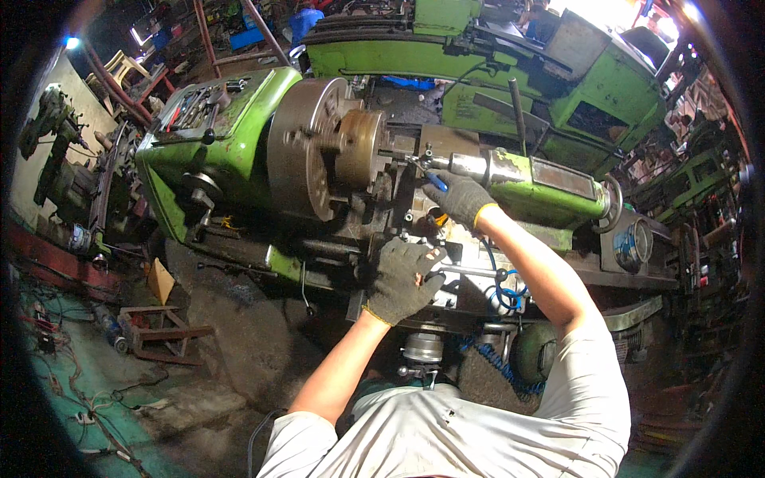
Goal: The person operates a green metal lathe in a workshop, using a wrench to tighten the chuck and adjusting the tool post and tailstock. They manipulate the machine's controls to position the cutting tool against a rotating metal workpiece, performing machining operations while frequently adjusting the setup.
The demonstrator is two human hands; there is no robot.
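Observation:
A brown round workpiece (360,149) sits in the big chuck (307,147) of a green lathe. My right hand (458,199), in a dark grey glove with a yellow cuff, is closed round what looks like a blue air blow gun (436,182). The gun's front end points left towards the workpiece's face, beside the tailstock quill (468,165). Nearer to me, my left hand (400,279), in a matching glove with torn fingertips, rests over the lathe carriage with its fingers apart. A metal lever (472,272) lies just right of it.
The tailstock handwheel (612,204) stands at the right. A blue coiled hose (508,299) hangs at the carriage front. Tools lie on the green headstock (267,99). Another green machine (382,56) stands behind. Cables (88,414) and a metal frame (163,333) are on the floor at left.

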